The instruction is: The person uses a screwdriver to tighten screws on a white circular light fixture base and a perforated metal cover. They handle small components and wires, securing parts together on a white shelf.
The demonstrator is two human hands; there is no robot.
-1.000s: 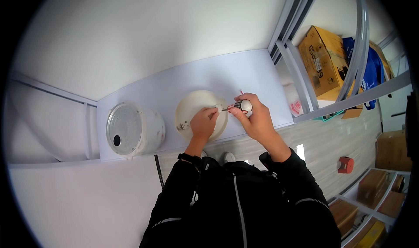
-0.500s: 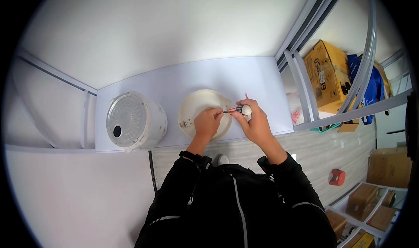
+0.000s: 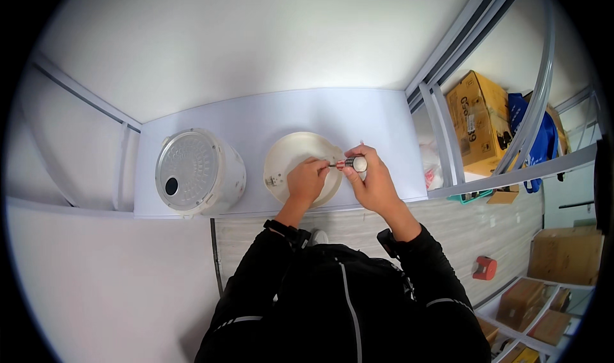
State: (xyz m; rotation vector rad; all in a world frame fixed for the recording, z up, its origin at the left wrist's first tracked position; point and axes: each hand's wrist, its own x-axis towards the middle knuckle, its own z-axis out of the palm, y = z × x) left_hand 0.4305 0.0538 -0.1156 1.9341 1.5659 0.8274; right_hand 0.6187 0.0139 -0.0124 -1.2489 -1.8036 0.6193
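The screwdriver (image 3: 347,163) extends over the right rim of the cream round shell (image 3: 289,151) — grip unchanged from the earlier frame. The shell sits at the tabletop's (image 3: 358,110) front edge; surface extends behind. Right hand (image 3: 376,185): curled around the handle. Left hand (image 3: 306,181): fingertips pinched at the tip — contents indiscernible.

Free benchtop (image 3: 364,114) beyond the cream dish (image 3: 291,152); obstacles: white drum (image 3: 201,174) left, grey frame (image 3: 446,133) right.

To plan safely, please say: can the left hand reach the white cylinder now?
Probably yes: only the cream dish and tabletop separate the left hand from the white cylinder, though that hand looks occupied beside the screwdriver.
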